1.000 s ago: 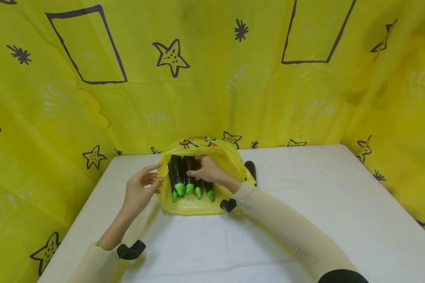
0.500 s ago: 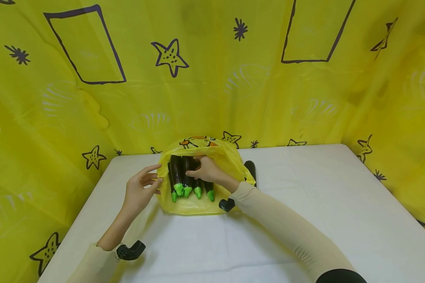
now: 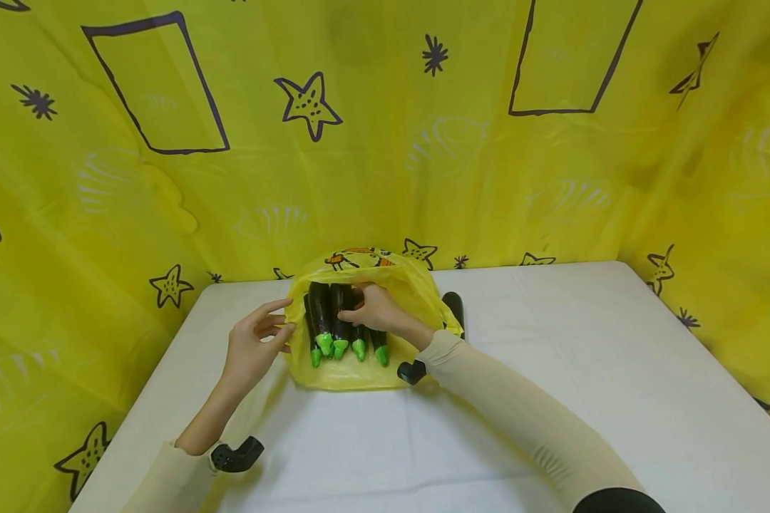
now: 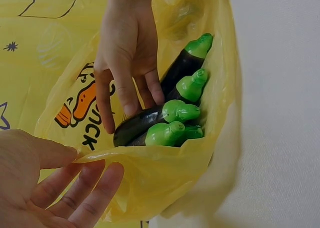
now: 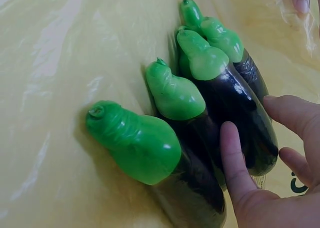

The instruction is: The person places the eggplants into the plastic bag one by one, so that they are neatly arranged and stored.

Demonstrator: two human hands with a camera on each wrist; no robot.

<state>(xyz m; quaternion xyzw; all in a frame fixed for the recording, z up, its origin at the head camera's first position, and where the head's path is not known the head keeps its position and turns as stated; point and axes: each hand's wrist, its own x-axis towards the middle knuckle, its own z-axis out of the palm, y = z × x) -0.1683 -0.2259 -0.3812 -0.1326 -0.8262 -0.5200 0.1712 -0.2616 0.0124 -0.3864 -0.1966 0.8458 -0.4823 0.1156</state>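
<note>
A yellow plastic bag (image 3: 359,379) lies on the table with its mouth toward me. Several glossy dark eggplants (image 3: 321,310) with green stem ends are side by side inside it. My left hand (image 3: 252,349) pinches the left edge of the bag's mouth between thumb and fingers. Reaching in from the right, my right hand (image 3: 381,311) has thumb and fingers on either side of one eggplant (image 5: 242,107) in the middle of the group. In the left wrist view, fingertips of that hand touch the dark body of this eggplant (image 4: 140,125).
Another dark eggplant (image 3: 454,306) lies outside the bag, on its right, partly hidden behind it. The white table (image 3: 584,342) backs onto a yellow patterned curtain (image 3: 372,178) that also closes in both sides.
The eggplant at my right hand has shifted slightly to the left, its green end a little nearer me. My left hand keeps its place on the bag's edge.
</note>
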